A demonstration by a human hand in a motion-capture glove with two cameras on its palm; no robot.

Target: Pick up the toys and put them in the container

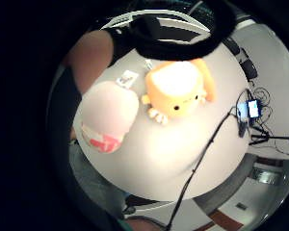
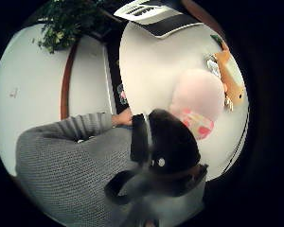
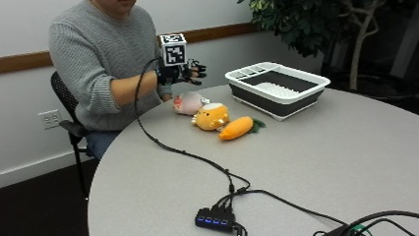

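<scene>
Three soft toys lie together on the round grey table [image 3: 314, 147]: a pink plush [image 3: 189, 103], a yellow plush [image 3: 211, 116] and an orange carrot [image 3: 236, 127]. My gloved right hand [image 3: 182, 73] hovers above and just behind the pink plush, fingers spread and holding nothing. In the palm views the pink plush [image 1: 108, 115] [image 2: 199, 97] and the yellow plush [image 1: 176, 91] lie below the palm, apart from it. The white-rimmed dark container [image 3: 278, 88] stands on the table behind the toys; its rim [image 2: 149, 12] also shows.
A black cable [image 3: 177, 147] runs from the glove across the table to a small hub [image 3: 216, 218] near the front edge. A potted plant [image 3: 308, 19] stands behind the container. The person sits on a chair [image 3: 69, 118] at the table's far left.
</scene>
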